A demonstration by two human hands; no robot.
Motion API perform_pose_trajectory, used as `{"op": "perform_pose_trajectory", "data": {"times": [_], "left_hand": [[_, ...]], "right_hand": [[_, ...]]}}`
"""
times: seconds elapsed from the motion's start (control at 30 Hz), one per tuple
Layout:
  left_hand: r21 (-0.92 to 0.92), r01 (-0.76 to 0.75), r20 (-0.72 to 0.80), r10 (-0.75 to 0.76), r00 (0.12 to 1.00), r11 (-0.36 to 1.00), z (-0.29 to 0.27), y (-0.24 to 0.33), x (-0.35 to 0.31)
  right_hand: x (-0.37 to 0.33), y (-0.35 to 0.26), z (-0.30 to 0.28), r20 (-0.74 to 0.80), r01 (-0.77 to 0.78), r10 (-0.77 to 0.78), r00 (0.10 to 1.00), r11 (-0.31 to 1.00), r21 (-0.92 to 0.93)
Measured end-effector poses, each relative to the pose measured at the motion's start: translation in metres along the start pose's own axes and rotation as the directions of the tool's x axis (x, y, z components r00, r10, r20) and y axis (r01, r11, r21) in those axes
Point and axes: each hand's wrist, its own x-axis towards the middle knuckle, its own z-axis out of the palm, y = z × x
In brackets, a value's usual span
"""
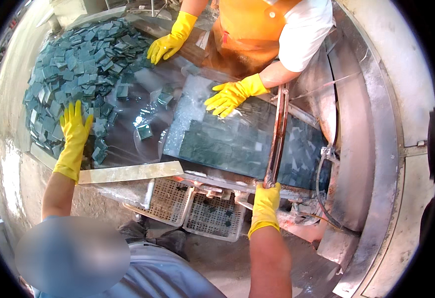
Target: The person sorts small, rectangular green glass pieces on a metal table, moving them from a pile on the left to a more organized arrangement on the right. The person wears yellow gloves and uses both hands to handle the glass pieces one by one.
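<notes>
A: What are the person's hands doing?

B: The left hand in a yellow rubber glove (pixel 73 141) lies flat with fingers spread apart on the edge of the big heap of small dark green square tiles (pixel 78 64). The right hand in a yellow rubber glove (pixel 265 201) is closed around the near end of the long rusty metal bar (pixel 277 134) that crosses the wet sheet of green tiles under clear plastic (pixel 232 144).

A: How much looks done?

B: I think they are in the middle. Many tiles already sit close together in the sheet, but the heap is big, and a few loose tiles (pixel 144 131) lie on the shiny wet table (pixel 143 79) between heap and sheet.

A: Anyone else there?

B: Yes. A co-worker in an orange apron (pixel 252 20) stands across, one gloved hand (pixel 170 42) by the heap, the other gloved hand (pixel 232 94) on the sheet.

A: Any boxes or labels?

B: None that I can see. Only two white plastic trays with holes (pixel 192 206) under the table edge, holding a few tiles.
</notes>
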Motion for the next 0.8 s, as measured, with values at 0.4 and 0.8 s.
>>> {"op": "perform_pose_trajectory", "data": {"times": [0.4,0.8], "left_hand": [[-0.198,-0.018,0.082,0.035,0.996,0.98,0.042,0.117,-0.021],[-0.411,-0.383,0.153,0.477,0.866,0.827,-0.002,0.158,-0.032]], "right_hand": [[0.014,0.014,0.017,-0.036,0.051,-0.049,0.998,0.998,0.036],[0.021,0.033,0.031,-0.022,0.054,-0.053,0.998,0.997,0.047]]}}
